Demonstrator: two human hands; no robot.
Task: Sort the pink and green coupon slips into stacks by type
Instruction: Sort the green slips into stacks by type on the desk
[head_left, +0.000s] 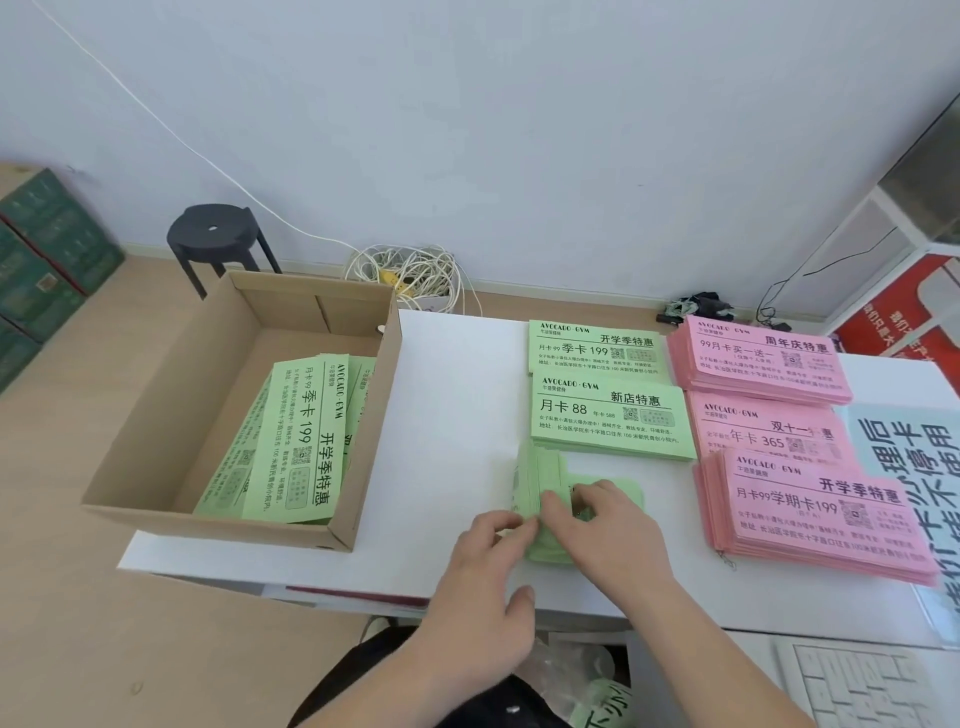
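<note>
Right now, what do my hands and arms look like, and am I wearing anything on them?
Your left hand and right hand are bare: no gloves, rings, watch or bracelet in view. The left forearm and right forearm are uncovered down to the picture's lower edge, with no sleeve showing.

Small office or back room of a gym business. A white flat-topped desk (457, 415) carries sorted stacks of green printed coupon slips (608, 415) and, farther out toward 4 o'clock, pink printed coupon slips (821, 519), all headed "AVOCADO·GYM". A brown open cardboard box (208, 374) at 9 o'clock holds more green slips. A white computer keyboard (857, 686) lies at 5 o'clock. On the pale wood-look floor (130, 322) are a black round stool (213, 228) at 10 o'clock, stacked dark green cartons (47, 260) at 9 o'clock and a white coiled cable (405, 270) at 12 o'clock. A red-and-white printed signboard (914, 306) stands at 3 o'clock.
</note>
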